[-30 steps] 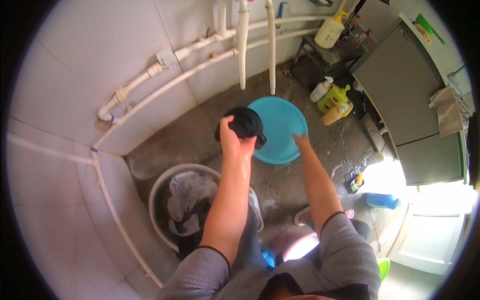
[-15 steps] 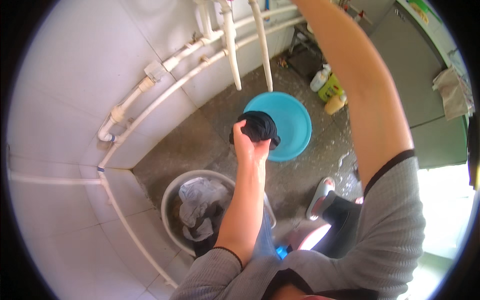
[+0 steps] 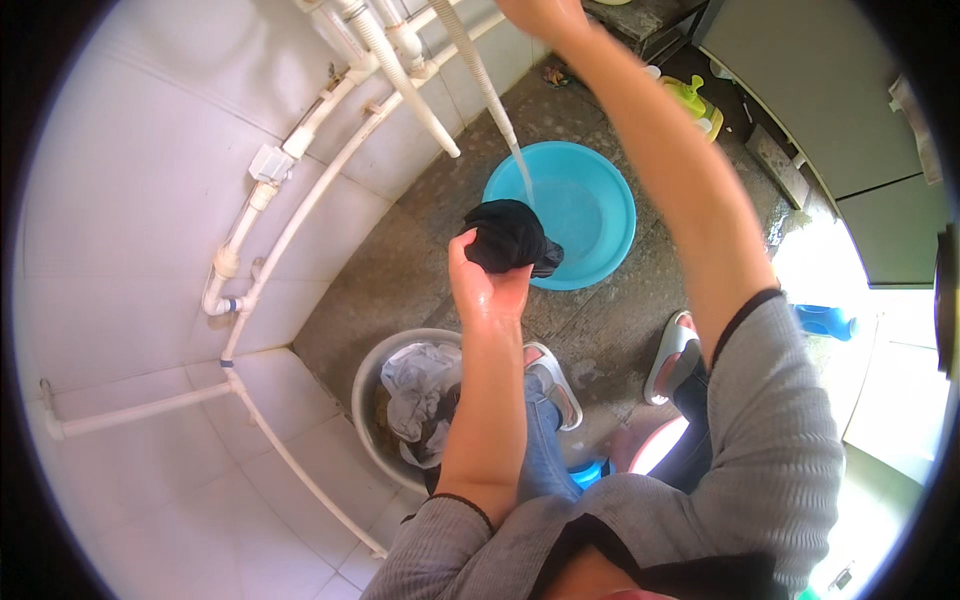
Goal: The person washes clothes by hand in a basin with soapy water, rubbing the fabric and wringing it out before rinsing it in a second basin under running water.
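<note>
My left hand is closed around a bunched black cloth, a wet-looking bundle held above the near-left rim of a light blue plastic basin. One end of the cloth hangs to the right over the basin. Water runs from a ribbed white hose into the basin, just beyond the cloth. My right arm stretches up to the top of the picture. Only the back part of my right hand shows there; its fingers are cut off by the edge, so what it touches is hidden.
A metal tub with grey and dark laundry stands at lower left. White pipes and a second hose line the tiled wall. Bottles stand on the wet floor at far right, near a grey-green cabinet.
Water now flows from the hose into the basin; none showed before. The head view has shifted, bringing part of my right hand into the picture. My left hand still holds the cloth.
</note>
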`<state>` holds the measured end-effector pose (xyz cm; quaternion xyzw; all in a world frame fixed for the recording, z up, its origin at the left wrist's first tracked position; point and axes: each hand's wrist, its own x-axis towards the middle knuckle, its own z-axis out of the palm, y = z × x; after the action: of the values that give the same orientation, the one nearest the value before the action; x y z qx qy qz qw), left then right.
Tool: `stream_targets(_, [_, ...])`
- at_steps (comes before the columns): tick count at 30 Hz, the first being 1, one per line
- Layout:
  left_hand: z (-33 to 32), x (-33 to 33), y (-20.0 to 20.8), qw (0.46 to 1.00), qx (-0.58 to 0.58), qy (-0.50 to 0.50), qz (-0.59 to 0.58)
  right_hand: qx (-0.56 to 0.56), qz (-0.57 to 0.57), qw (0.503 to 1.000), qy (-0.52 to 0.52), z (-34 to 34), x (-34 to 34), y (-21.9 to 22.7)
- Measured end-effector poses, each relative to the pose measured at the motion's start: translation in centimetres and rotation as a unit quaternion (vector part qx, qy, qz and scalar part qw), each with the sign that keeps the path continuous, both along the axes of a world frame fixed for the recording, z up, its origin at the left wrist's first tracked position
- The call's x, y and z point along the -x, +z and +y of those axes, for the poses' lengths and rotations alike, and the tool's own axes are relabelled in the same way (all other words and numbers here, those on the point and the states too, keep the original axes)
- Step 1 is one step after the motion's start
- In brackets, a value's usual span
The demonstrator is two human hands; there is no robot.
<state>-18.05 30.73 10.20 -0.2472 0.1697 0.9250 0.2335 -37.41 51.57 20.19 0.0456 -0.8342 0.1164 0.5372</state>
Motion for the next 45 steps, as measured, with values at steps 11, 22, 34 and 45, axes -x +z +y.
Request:
stream_targets(11, [4.3,1.2,-4.1,0.733,0.503,-0.344,0.302,0.854,-0.397,0.316,0.117,1.3,-20.9,-29.1])
stream_targets(22, [5.2,6.8,-17.7,0.62,0.651,-0.288,0.331,0.824,-0.21,0.511,0.123,6.8,-21.2,-35.0])
stream_targets(34, [5.9,4.6,-27.7,0.038,0.785,-0.406,0.467,-0.039,-0.798,0.6,-0.041,0.6,-19.4,-36.6])
stream_targets(45, [4.2,8.8,-28.2,0.177,0.839,-0.42,0.296,0.11,-0.615,0.781,0.027,2.5,-15.8,-42.3])
